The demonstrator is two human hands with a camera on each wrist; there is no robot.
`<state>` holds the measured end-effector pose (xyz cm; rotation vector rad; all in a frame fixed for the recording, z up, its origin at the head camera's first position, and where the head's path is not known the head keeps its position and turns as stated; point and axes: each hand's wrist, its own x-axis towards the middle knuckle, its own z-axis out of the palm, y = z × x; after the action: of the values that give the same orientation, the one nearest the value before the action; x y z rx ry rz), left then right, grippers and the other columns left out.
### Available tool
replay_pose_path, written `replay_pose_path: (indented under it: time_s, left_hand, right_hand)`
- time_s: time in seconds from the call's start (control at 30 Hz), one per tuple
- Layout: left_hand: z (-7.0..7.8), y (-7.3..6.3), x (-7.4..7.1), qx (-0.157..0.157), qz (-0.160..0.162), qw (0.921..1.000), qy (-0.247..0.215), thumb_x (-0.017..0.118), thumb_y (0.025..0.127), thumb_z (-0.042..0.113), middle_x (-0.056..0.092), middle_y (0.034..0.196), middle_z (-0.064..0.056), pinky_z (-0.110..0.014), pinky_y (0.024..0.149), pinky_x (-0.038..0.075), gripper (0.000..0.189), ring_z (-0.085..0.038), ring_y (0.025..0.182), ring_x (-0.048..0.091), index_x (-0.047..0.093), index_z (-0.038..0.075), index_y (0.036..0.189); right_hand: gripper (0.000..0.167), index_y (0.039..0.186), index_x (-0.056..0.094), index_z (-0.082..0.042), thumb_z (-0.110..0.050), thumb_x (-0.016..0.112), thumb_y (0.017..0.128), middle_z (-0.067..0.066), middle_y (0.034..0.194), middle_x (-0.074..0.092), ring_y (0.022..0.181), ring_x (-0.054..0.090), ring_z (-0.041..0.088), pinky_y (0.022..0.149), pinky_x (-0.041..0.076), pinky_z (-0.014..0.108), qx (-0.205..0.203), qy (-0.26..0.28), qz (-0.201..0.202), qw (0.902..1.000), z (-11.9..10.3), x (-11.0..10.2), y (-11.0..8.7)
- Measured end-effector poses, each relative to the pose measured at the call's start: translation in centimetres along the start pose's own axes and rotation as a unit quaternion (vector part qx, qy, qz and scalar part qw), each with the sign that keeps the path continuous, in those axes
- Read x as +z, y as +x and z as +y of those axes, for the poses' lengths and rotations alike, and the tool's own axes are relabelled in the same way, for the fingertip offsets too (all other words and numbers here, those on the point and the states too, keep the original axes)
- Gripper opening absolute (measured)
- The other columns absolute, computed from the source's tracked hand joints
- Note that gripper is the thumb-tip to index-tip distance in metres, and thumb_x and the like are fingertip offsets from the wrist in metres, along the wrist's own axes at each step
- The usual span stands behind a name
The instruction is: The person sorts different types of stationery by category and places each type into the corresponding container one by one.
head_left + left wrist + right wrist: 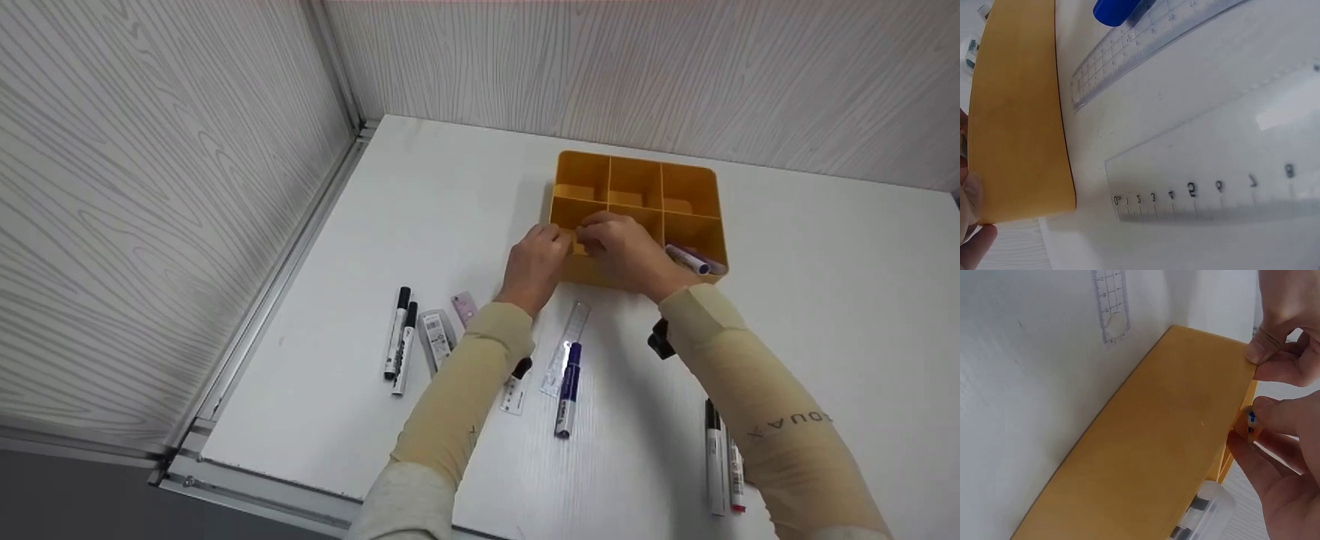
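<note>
An orange divided box (637, 159) stands toward the back of the white table. My left hand (536, 262) grips its near left corner, thumb on the outer wall in the right wrist view. Over the front left compartment, my right hand (626, 251) pinches a small white piece with blue print (1251, 421); the fingers hide most of it, so I cannot tell its kind. Capped markers (686, 259) lie in the front right compartment. Just before the box is a clear ruler (576, 322), with a blue marker (568, 390) across its lower part.
Two black-capped markers (399, 341) lie at left, beside a grey-white packaged item (436, 337) and a pink item (464, 306). More markers (716, 457) lie near the right forearm. A white card (514, 396) shows beside the left sleeve. Panel walls (637, 67) bound the back and left.
</note>
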<state>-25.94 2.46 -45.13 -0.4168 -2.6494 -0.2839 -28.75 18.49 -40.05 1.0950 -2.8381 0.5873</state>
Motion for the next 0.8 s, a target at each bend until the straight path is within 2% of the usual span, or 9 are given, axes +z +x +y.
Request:
replay_pose_path:
  time_s: [0.17,0.37,0.47,0.63,0.8]
  left_hand:
    - [0.1,0.0,-0.1,-0.005,-0.01,0.9999,-0.002,0.061,0.098,0.015,0.067,0.101,0.0,-0.017,0.095,0.052,0.017,-0.012,0.095,0.064,0.071,0.013,0.111]
    - [0.3,0.0,-0.1,0.007,-0.015,0.9998,0.008,0.06,0.098,0.017,0.068,0.104,0.0,-0.018,0.097,0.051,0.02,-0.012,0.098,0.063,0.069,0.013,0.116]
    - [0.4,-0.2,-0.2,0.005,-0.02,0.9998,0.001,0.059,0.099,0.017,0.068,0.106,0.001,-0.018,0.098,0.05,0.021,-0.012,0.099,0.063,0.069,0.014,0.117]
    - [0.5,-0.4,-0.4,0.005,-0.028,0.9995,-0.015,0.06,0.098,0.018,0.068,0.11,0.002,-0.018,0.1,0.049,0.024,-0.012,0.101,0.062,0.068,0.016,0.121]
    - [0.4,-0.5,-0.7,0.008,-0.02,0.9997,-0.012,0.061,0.097,0.016,0.068,0.109,0.001,-0.018,0.099,0.05,0.023,-0.012,0.101,0.062,0.069,0.016,0.119]
  right_hand:
    - [0.03,0.118,0.071,-0.003,0.001,0.069,0.088,0.017,0.112,0.067,0.1,0.068,0.031,0.093,0.057,0.043,0.006,-0.016,-0.017,0.9997,0.1,0.2,0.5]
    - [0.028,0.115,0.073,-0.006,-0.006,0.071,0.088,0.016,0.105,0.067,0.094,0.069,0.03,0.092,0.057,0.042,0.006,-0.094,-0.066,0.9934,-0.2,0.4,1.1]
    - [0.023,0.111,0.073,-0.005,-0.007,0.071,0.088,0.016,0.103,0.069,0.093,0.068,0.031,0.099,0.053,0.044,0.018,-0.12,-0.083,0.9891,-0.1,0.7,1.4]
    - [0.018,0.106,0.074,-0.002,-0.006,0.07,0.089,0.018,0.103,0.073,0.093,0.067,0.032,0.107,0.047,0.049,0.039,-0.143,-0.086,0.9853,0.7,1.0,2.1]
    - [0.012,0.1,0.074,0.0,-0.006,0.069,0.09,0.018,0.097,0.073,0.083,0.065,0.03,0.093,0.055,0.044,0.056,-0.134,-0.108,0.9834,0.4,0.8,2.3]
